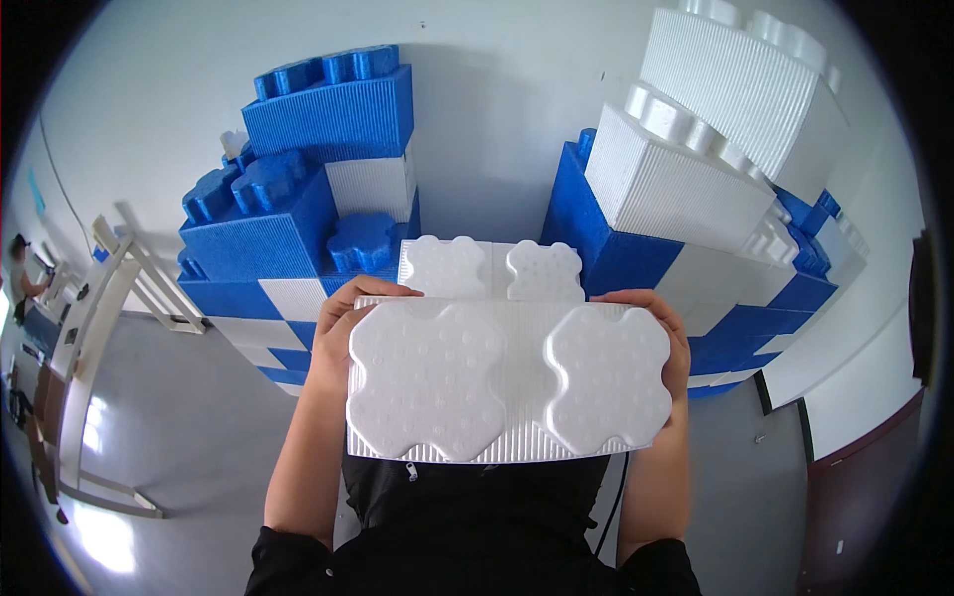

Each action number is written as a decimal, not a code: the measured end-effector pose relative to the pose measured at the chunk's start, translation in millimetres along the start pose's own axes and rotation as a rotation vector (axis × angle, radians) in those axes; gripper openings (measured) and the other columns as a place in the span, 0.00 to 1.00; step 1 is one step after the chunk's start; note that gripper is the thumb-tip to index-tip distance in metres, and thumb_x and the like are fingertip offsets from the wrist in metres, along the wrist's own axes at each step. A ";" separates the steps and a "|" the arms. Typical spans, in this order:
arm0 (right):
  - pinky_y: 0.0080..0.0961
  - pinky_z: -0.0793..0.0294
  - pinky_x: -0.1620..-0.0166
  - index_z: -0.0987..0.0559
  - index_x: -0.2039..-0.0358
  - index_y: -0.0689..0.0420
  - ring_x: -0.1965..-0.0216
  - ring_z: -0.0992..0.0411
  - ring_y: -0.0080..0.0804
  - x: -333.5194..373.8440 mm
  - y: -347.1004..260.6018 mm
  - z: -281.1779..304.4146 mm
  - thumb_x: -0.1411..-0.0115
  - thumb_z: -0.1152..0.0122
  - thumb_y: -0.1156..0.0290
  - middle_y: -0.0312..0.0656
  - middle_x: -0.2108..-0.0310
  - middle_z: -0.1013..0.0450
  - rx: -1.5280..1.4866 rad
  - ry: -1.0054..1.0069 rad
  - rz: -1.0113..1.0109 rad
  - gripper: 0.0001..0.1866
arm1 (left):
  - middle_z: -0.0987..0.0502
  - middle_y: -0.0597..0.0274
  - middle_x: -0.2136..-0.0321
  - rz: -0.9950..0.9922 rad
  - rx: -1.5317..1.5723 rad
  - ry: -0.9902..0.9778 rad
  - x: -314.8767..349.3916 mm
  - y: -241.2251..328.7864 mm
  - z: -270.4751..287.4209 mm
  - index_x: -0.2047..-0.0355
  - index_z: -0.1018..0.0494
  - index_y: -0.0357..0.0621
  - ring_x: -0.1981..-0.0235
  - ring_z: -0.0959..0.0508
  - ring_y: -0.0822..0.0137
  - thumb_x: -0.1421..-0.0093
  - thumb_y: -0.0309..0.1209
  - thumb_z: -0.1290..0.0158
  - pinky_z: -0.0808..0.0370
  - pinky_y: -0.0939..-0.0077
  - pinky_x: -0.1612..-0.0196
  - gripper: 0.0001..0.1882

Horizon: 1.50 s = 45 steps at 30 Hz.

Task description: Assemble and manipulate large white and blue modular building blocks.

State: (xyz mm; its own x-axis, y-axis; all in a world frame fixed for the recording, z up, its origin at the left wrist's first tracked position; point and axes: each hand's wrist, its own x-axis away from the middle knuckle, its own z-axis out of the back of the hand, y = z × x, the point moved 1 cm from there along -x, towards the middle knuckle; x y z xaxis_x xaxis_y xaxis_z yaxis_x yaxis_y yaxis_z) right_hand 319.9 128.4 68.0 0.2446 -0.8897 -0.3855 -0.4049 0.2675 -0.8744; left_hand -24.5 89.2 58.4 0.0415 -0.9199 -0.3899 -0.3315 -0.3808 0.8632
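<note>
A large white foam building block (pixel 522 397) with two knobbly raised studs on top is held level in front of my body. My left hand (pixel 341 316) is closed round its left end, the fingers bent over the far edge. At the opposite end my right hand (pixel 668 320) grips it the same way. Just beyond the held block is a second white foam block (pixel 496 266), also studded, in the gap between the two stacks. Its near part is hidden by the held block, and I cannot tell whether the two touch.
A stepped stack of blue and white blocks (pixel 253 243) rises on the left against the wall. Another stack (pixel 686 204) stands on the right, white blocks on top. Farther left are a pale wooden frame (pixel 75 417) and another person (pixel 28 283). A dark red door (pixel 865 497) is at right.
</note>
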 end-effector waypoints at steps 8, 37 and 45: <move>0.20 0.18 0.65 0.20 0.58 0.61 0.67 0.19 0.27 0.4 20.9 -5.8 0.41 0.52 0.71 0.47 0.63 0.20 -0.198 0.098 0.078 0.15 | 0.20 0.47 0.61 -0.132 -0.009 0.026 -2.4 -23.1 4.8 0.64 0.23 0.39 0.60 0.17 0.58 0.38 0.37 0.54 0.18 0.67 0.57 0.15; 0.21 0.23 0.55 0.22 0.58 0.63 0.60 0.23 0.28 -0.1 58.6 30.5 0.41 0.54 0.68 0.45 0.61 0.23 -0.156 0.039 0.038 0.17 | 0.21 0.47 0.61 -0.139 -0.104 0.039 4.3 -41.3 13.3 0.63 0.25 0.36 0.57 0.18 0.54 0.40 0.33 0.55 0.19 0.65 0.55 0.14; 0.25 0.22 0.54 0.24 0.58 0.64 0.60 0.23 0.33 11.1 64.6 22.3 0.43 0.53 0.70 0.49 0.60 0.22 -0.170 0.073 0.034 0.16 | 0.19 0.46 0.60 -0.011 0.128 0.039 16.5 -55.9 25.8 0.63 0.25 0.37 0.59 0.19 0.57 0.45 0.31 0.56 0.22 0.65 0.54 0.15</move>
State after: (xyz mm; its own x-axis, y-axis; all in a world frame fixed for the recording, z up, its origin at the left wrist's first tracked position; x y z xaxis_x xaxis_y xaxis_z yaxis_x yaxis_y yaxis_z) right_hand 316.1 144.1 0.6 0.1665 -0.9074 -0.3859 -0.5565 0.2366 -0.7964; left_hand -29.6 97.7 -4.6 0.0817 -0.9196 -0.3842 -0.4485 -0.3782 0.8099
